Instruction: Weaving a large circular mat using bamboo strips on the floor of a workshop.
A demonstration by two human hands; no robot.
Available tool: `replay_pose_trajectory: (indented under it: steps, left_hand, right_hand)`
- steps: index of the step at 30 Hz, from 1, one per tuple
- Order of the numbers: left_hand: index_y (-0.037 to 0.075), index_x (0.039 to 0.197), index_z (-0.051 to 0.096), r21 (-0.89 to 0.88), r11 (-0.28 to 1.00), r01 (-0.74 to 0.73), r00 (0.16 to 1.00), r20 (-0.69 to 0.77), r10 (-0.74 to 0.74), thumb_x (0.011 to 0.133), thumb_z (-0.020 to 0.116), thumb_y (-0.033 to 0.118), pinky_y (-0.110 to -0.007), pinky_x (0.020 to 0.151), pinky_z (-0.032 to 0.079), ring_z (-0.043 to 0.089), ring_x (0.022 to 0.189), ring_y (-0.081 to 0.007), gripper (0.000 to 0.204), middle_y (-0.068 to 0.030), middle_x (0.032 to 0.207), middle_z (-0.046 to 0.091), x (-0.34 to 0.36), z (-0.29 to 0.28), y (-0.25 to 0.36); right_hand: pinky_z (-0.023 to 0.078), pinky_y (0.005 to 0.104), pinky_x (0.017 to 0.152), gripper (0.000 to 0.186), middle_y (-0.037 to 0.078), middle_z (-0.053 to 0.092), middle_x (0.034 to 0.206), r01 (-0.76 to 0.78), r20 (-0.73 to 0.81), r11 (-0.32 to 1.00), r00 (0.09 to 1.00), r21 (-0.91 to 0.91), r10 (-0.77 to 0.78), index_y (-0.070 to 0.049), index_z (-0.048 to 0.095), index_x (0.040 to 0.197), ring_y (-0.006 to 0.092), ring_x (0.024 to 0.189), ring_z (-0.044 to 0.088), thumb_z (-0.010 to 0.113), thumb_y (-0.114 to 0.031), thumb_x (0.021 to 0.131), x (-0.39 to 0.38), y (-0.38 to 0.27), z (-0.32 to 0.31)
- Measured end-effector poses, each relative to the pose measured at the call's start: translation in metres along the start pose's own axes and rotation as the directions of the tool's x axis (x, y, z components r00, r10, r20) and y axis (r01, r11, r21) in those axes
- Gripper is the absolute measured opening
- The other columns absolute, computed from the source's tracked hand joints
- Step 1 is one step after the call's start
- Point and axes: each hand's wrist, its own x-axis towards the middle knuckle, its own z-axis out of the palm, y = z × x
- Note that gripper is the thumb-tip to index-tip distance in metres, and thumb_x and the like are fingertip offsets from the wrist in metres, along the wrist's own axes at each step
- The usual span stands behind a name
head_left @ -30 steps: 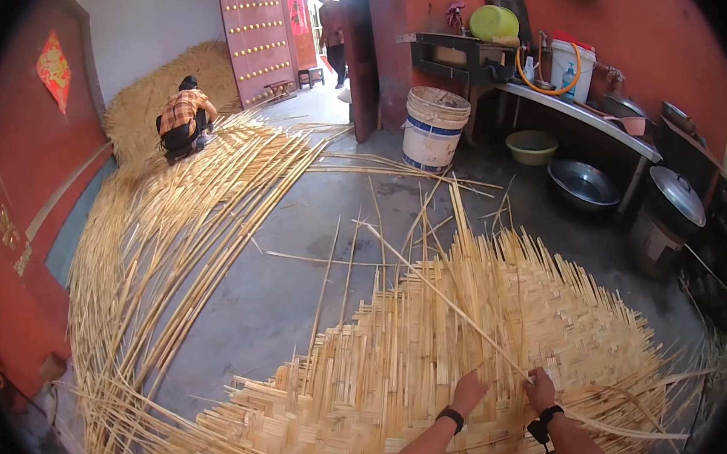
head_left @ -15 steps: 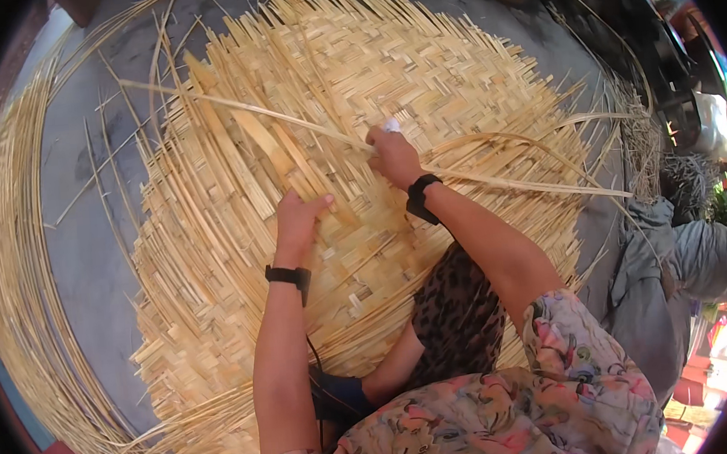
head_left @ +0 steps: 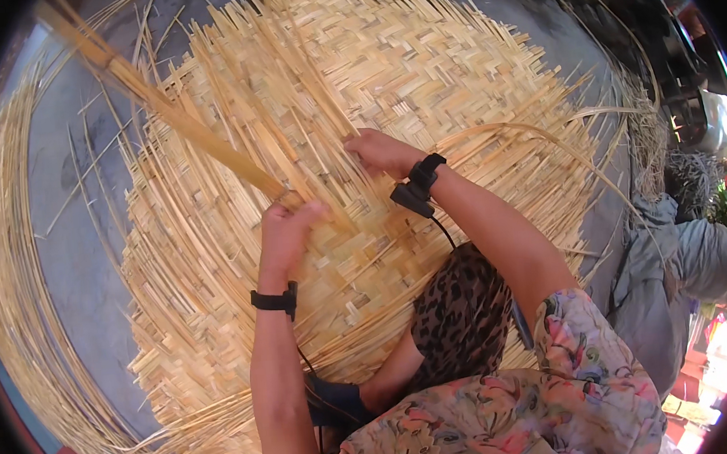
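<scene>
No text, label, brand, number or sign readable anywhere in view.

Woven mat (head_left: 450, 83): pale straw-yellow, flat strips in a stepped diagonal weave, lying flat on the floor. Edge ragged, bare strip ends fanning out from 9 o'clock round past 1 o'clock. Long parallel strips lie across the weave toward 11 o'clock.

Raised strips (head_left: 194, 129): long, narrow, darker golden, slightly blurred. Lower end at the left hand (head_left: 285, 231), gripped; lifted off the mat, slanting out between 10 and 11 o'clock. Right hand (head_left: 385, 153) close over the weave, its contact unclear.
</scene>
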Motion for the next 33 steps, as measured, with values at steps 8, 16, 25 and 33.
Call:
replay_pose_trajectory:
  steps: [8, 16, 25, 33]
  left_hand:
    - [-0.006, 0.136, 0.05, -0.357, 0.839, 0.41, 0.895, 0.332, -0.296, 0.103, 0.051, 0.031, -0.037, 0.089, 0.057, 0.063, 0.116, -0.03, 0.049, -0.0197, 0.125, 0.063, 0.068, -0.043, 0.018]
    - [0.005, 0.143, 0.046, 0.006, 0.985, 0.17, 0.951, 0.261, -0.166, 0.091, 0.066, 0.004, -0.031, 0.081, 0.055, 0.064, 0.093, -0.0204, 0.056, -0.0069, 0.108, 0.063, 0.109, 0.004, 0.035]
    - [-0.003, 0.102, 0.069, 0.306, 0.87, -0.388, 0.533, -0.696, 0.482, 0.09, 0.065, -0.001, -0.028, 0.08, 0.053, 0.065, 0.092, -0.017, 0.013, -0.0074, 0.099, 0.069, 0.012, -0.002, 0.006]
    - [0.0, 0.098, 0.073, 0.194, 0.978, -0.079, 0.632, -0.749, 0.199, 0.088, 0.07, 0.003, -0.026, 0.075, 0.049, 0.059, 0.082, -0.0099, 0.011, -0.0034, 0.093, 0.07, -0.068, -0.016, -0.061]
  right_hand:
    - [0.055, 0.0328, 0.075, 0.035, 0.007, 0.068, 0.105, -0.119, -0.036, 0.822, 0.985, 0.557, 0.167, -0.007, 0.057, 0.122, 0.0173, 0.086, 0.068, 0.048, -0.033, 0.1, -0.041, -0.041, 0.022]
    - [0.056, 0.0296, 0.076, 0.035, 0.003, 0.066, 0.111, -0.222, 0.303, 0.922, 0.945, 0.317, 0.123, -0.007, 0.057, 0.129, 0.0115, 0.094, 0.064, 0.055, -0.024, 0.098, -0.015, -0.044, -0.009]
    - [0.05, 0.0263, 0.074, 0.032, 0.002, 0.067, 0.096, -0.245, 0.652, 0.945, 0.756, 0.217, 0.046, -0.004, 0.066, 0.107, 0.0109, 0.082, 0.059, 0.074, -0.031, 0.09, 0.017, -0.003, -0.017]
    - [0.05, 0.0374, 0.081, 0.023, 0.014, 0.068, 0.098, 0.206, 0.29, 0.962, 0.945, -0.178, -0.148, -0.004, 0.065, 0.11, 0.029, 0.09, 0.063, 0.06, -0.018, 0.093, -0.01, -0.033, -0.007]
